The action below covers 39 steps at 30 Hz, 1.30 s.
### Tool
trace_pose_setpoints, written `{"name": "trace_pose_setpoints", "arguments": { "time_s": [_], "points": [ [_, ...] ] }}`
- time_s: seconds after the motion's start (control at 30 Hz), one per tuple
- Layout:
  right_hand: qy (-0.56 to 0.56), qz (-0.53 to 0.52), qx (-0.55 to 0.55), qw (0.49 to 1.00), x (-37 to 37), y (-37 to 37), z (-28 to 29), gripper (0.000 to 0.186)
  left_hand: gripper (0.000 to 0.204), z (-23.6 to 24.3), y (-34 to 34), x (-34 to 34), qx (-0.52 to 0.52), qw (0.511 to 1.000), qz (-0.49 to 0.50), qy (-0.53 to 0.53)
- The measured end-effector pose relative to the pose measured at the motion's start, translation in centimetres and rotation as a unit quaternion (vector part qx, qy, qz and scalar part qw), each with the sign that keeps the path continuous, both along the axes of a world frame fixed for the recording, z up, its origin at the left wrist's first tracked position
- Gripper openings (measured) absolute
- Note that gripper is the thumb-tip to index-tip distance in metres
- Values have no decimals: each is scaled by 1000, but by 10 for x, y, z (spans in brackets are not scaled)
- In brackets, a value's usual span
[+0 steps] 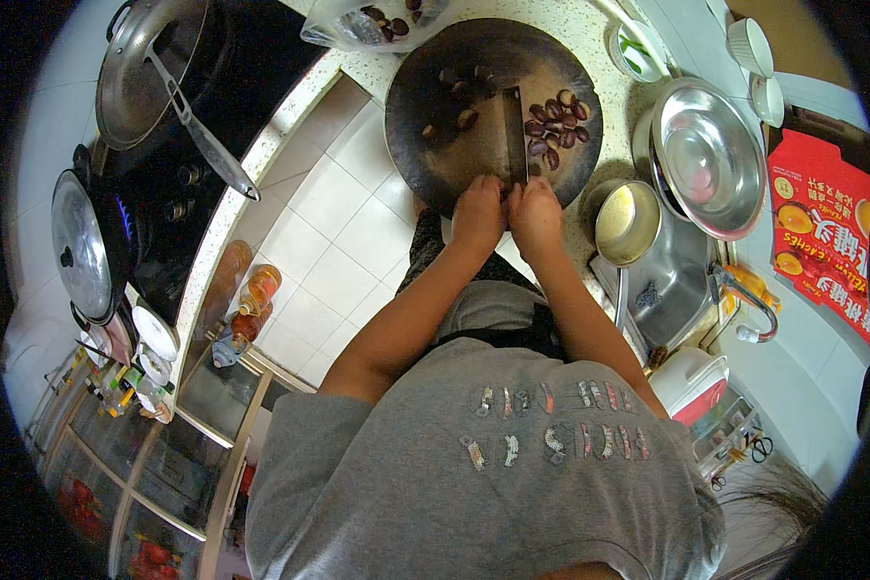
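Ahead of the left hand (478, 211) and right hand (535, 213), a dark knife (515, 133) points away over a round, worn board (498, 43); glossy brown chestnuts (554, 128) cluster ahead-right, others scatter ahead-left.

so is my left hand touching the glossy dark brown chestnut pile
Apart: the head view shows the long, dark metal blade between your left hand and the chestnut pile.

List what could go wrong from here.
The left hand and right hand are both close to the cleaver, so a slip might cause a cut. Loose, rounded chestnuts lie beside it on the board and could roll into its way. A blue flame burns by the lidded pot, which could overheat unwatched.
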State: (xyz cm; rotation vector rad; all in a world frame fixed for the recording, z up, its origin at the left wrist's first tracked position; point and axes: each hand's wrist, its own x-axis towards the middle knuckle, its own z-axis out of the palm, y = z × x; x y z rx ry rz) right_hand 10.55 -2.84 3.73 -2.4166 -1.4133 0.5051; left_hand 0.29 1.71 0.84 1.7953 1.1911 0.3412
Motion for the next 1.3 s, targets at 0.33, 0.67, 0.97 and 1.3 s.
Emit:
{"name": "trace_pose_setpoints", "arguments": {
  "time_s": [0.33, 0.67, 0.97, 1.3],
  "points": [
    [116, -18, -1, 993, 29, -5, -6, 23, 22, 11, 6, 8, -16, 1000, -2, 10],
    [239, -46, -21, 970, 39, -13, 12, 26, 29, -2, -6, 2, -1, 999, -16, -31],
    [359, -91, 19, 929, 48, -29, -3, 20, 27, 0, -5, 4, 46, 997, -30, -60],
    [260, -162, 60, 950, 25, -26, 9, 28, 25, 3, -5, 11, 24, 998, 1, -55]
  ]
}}
